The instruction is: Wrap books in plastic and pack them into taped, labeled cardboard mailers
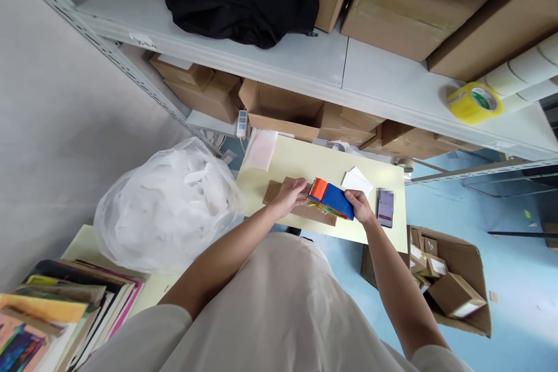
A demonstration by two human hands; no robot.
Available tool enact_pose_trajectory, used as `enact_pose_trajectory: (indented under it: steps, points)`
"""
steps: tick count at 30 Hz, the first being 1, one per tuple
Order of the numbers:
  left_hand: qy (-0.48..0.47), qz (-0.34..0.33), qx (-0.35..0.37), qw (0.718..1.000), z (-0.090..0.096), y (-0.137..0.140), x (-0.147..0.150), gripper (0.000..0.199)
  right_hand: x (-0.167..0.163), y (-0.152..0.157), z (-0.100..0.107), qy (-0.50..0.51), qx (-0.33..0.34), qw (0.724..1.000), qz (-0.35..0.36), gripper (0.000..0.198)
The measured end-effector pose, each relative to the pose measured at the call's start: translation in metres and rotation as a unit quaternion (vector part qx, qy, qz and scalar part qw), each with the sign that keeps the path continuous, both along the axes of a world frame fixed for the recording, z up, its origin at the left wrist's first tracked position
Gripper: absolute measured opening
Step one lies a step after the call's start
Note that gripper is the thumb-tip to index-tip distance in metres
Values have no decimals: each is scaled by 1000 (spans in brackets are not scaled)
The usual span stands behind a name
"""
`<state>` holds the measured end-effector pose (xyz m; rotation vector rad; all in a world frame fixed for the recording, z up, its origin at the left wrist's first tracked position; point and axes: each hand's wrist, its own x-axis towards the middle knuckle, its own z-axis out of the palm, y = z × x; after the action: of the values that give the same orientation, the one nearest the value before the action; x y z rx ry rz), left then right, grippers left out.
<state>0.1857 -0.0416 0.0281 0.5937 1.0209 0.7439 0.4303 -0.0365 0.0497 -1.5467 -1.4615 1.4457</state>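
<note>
Head view: right hand [361, 207] stretched forward, fingers gripping blue-and-orange tape dispenser [339, 200], tilted, loaded with yellowish clear tape [316, 204], above brown cardboard [311, 215] on pale-yellow bench [309, 157]. Left hand [290, 196] at orange end, fingers' hold unclear.

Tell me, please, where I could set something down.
On the table, a broad bare patch lies between the pinkish sheet and white papers, behind the flat cardboard. The shelf above has a bare strip between black cloth and yellow tape roll. It's crowded mid-front, with left hand and right hand at the tape dispenser.
</note>
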Motion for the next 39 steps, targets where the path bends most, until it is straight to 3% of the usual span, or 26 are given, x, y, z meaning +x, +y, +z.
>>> enact_pose_trajectory:
  steps: [4,11,15,20,23,27,39]
  points:
    - [14,-20,-9,1000,6,7,5,34,0,0,0,7,6,1000,4,58]
    - [166,-39,117,978,4,12,-2,19,-6,2,11,-42,26,998,42,56]
    - [194,3,112,975,2,13,-19,18,-8,6,25,-112,63,989,69,52]
    - [229,74,71,968,-6,8,-65,23,-3,0,40,-199,83,972,95,50]
    - [242,91,60,964,-15,1,-89,26,-4,-6,41,-241,97,960,106,50]
    - [260,82,59,960,-33,-5,-97,28,-12,-8,35,-261,105,954,107,49]
    - [400,43,103,910,-96,-12,-62,25,-20,-8,30,-279,106,949,100,49]
